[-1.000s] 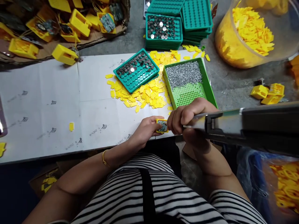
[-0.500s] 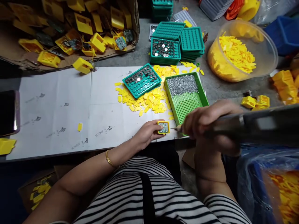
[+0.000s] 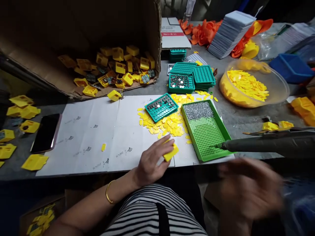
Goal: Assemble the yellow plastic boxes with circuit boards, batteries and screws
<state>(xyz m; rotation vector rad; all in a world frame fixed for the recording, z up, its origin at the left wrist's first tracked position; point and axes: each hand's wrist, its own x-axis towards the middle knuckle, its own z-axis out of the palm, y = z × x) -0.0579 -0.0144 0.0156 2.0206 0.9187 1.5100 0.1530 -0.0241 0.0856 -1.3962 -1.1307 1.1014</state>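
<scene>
My left hand [image 3: 151, 162] grips a small yellow plastic case [image 3: 171, 152] by its edges, above the front of the white-covered bench. The circuit board side is turned out of sight. My right hand [image 3: 253, 188], smeared by motion, is below an electric screwdriver [image 3: 265, 144] and looks apart from it; its finger pose is unclear. The screwdriver points left, with its bit over the perforated part of a green tray [image 3: 206, 136]. Small metal screws [image 3: 198, 110] fill the back of that tray. Loose flat yellow pieces [image 3: 169, 126] lie left of it, around a teal tray of button cells [image 3: 161, 106].
A large cardboard box [image 3: 157, 39] of yellow cases stands at the back left. A phone [image 3: 46, 132] lies at the left. Stacked teal trays [image 3: 204, 77] and a clear tub [image 3: 278, 85] of yellow pieces stand behind the green tray.
My right hand has come off the screwdriver and moved down and right. The yellow case has been turned over in my left hand. The view has tilted up and shifted left.
</scene>
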